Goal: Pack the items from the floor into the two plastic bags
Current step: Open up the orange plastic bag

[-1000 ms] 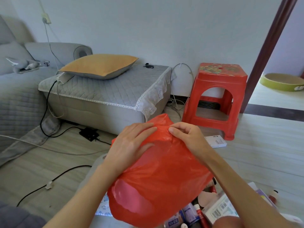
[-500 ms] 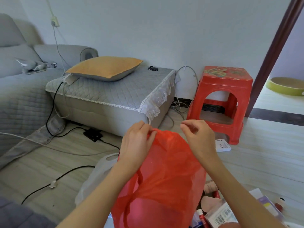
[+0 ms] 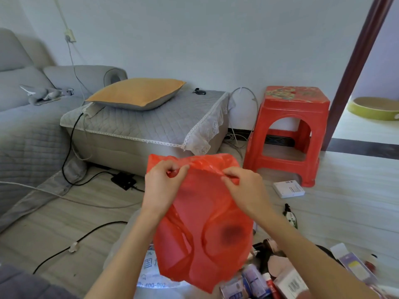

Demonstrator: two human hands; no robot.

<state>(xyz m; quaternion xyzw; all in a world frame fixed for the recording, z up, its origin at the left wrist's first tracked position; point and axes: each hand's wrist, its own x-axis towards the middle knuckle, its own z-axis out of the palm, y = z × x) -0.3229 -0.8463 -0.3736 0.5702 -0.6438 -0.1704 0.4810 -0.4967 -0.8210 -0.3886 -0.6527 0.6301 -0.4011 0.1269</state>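
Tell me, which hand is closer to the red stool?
The right hand. It pinches the red bag just left of and below the red stool. The left hand grips the bag's other corner, farther left.

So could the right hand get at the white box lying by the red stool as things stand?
Probably not yet: the right hand is pinching the red bag. The floor towards the white box looks free, so it could once it lets go.
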